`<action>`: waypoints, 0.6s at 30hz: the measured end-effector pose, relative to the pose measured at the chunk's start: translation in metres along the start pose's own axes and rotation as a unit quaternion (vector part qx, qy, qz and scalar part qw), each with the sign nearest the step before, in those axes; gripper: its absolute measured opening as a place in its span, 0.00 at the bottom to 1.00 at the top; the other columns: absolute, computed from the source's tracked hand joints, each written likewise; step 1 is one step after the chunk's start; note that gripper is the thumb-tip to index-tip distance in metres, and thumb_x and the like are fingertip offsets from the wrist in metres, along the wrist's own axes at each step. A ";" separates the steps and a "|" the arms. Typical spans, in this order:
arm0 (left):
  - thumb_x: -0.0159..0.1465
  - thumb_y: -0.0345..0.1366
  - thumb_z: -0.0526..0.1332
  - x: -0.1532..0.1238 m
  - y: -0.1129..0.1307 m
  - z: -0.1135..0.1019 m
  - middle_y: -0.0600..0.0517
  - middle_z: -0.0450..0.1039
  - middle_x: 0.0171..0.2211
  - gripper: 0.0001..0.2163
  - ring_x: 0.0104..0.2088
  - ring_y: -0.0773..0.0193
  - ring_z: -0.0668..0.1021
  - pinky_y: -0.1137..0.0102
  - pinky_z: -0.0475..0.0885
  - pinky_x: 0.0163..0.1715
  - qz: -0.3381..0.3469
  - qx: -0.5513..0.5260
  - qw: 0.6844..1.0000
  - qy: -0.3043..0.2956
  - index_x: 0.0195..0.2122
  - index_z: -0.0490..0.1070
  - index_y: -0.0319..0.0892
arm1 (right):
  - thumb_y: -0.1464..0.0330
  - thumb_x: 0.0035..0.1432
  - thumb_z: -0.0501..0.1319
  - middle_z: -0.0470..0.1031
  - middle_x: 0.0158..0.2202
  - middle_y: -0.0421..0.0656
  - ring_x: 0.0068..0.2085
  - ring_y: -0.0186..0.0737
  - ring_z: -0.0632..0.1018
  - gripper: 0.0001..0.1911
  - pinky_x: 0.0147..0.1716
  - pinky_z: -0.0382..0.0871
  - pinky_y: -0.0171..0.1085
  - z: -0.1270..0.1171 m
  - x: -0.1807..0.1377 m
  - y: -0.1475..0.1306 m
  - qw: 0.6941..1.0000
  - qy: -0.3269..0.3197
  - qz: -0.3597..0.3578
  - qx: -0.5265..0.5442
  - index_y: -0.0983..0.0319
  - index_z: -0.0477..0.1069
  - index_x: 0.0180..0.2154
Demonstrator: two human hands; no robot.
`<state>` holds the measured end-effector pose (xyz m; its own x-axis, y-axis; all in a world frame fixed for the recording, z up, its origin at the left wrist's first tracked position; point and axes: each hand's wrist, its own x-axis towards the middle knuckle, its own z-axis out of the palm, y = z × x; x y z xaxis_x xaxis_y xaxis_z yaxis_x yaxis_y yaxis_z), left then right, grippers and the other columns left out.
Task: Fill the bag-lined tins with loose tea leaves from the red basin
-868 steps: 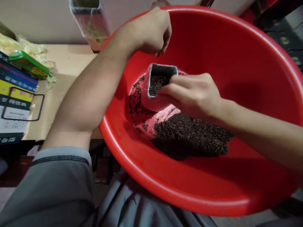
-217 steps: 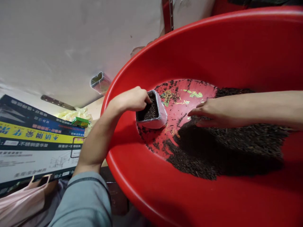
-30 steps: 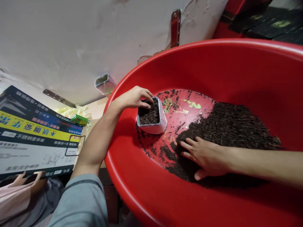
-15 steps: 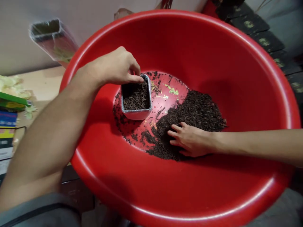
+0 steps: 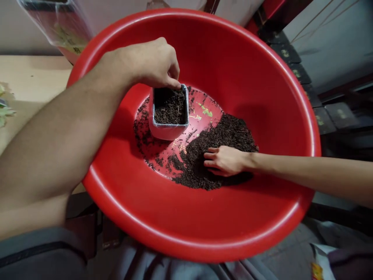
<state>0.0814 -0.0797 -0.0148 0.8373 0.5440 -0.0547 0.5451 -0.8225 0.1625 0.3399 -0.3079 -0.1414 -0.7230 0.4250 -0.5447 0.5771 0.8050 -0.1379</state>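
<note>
A big red plastic basin (image 5: 186, 243) fills most of the view. Inside it stands a square tin (image 5: 166, 133) with a plastic-lined rim, partly full of dark, twisted dry leaves that look like loose tea. My left hand (image 5: 159, 64) reaches over the basin's left side, thumb and fingers closed on the tin's far rim; its fingertips are partly hidden. A pile of the same dark tea leaves (image 5: 230, 132) lies on the right of the basin floor. On that pile rests my right hand (image 5: 224, 160), palm down, fingers drawn together and curled into the leaves, tips partly buried.
Another tall plastic-wrapped tin (image 5: 65, 29) stands behind the basin at upper left, on a pale wooden surface (image 5: 32, 76). Dark boxes (image 5: 339, 114) line the right side. At lower right lies a white and yellow packet (image 5: 322, 262). Scattered leaves dot the basin floor.
My view has shifted, so the basin sits more to the left. The fingers of my right hand, spread before, are now closer together in the leaves. My left hand keeps its hold on the rim.
</note>
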 end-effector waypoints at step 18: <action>0.64 0.39 0.63 -0.002 -0.007 -0.006 0.54 0.81 0.32 0.11 0.37 0.63 0.79 0.69 0.66 0.43 0.009 -0.046 0.996 0.072 0.41 0.86 0.45 | 0.66 0.73 0.54 0.74 0.33 0.44 0.33 0.39 0.72 0.09 0.33 0.65 0.39 -0.091 0.023 -0.016 0.937 0.320 -0.139 0.023 0.60 0.70 0.41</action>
<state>0.0755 -0.0743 -0.0097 0.8286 0.5527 0.0893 0.5179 -0.8173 0.2527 0.2792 -0.2731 -0.0763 -0.9187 0.3753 0.1230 0.3386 0.9088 -0.2436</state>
